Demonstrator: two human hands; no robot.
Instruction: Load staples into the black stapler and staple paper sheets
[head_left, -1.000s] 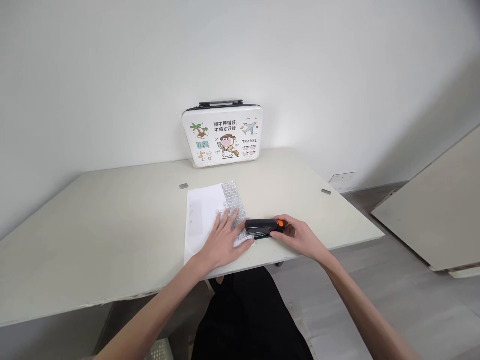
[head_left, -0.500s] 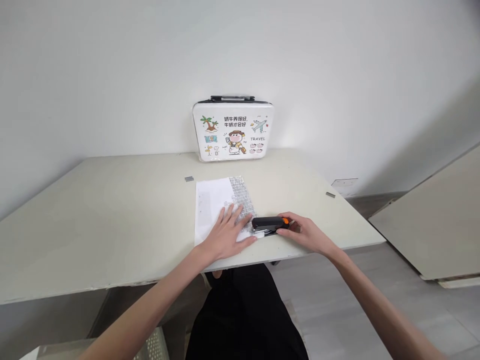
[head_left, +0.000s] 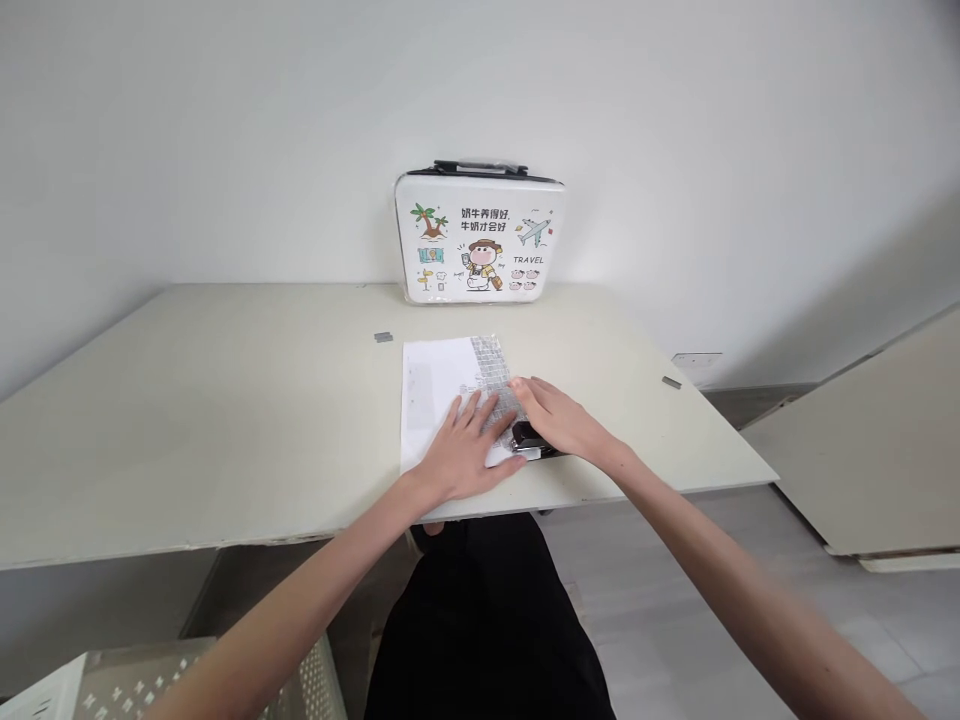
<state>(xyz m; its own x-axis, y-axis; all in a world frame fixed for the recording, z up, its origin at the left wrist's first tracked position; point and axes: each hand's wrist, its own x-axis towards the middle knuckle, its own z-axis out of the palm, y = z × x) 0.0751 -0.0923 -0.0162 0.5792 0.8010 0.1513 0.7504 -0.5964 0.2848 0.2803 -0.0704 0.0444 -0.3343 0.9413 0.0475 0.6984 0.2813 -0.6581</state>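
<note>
My left hand (head_left: 466,455) lies flat with spread fingers on white printed paper (head_left: 431,375), which has a grey patterned strip down its right side. A black stapler (head_left: 527,436) sits at the paper's lower right corner, its front end over the edge. From above, my right hand (head_left: 559,415) rests its palm on the stapler with the fingers stretched out to the upper left. That hand hides most of the stapler's body and its rear end.
A white cartoon-printed case (head_left: 480,240) with a black handle stands against the wall. Small staple strips (head_left: 383,337) lie left of the paper, and another staple strip (head_left: 671,382) near the table's right edge. A perforated basket (head_left: 142,680) is below at left.
My right hand has shifted from holding the stapler's rear end to pressing flat on its top. My left hand stays on the paper. The view has tilted slightly.
</note>
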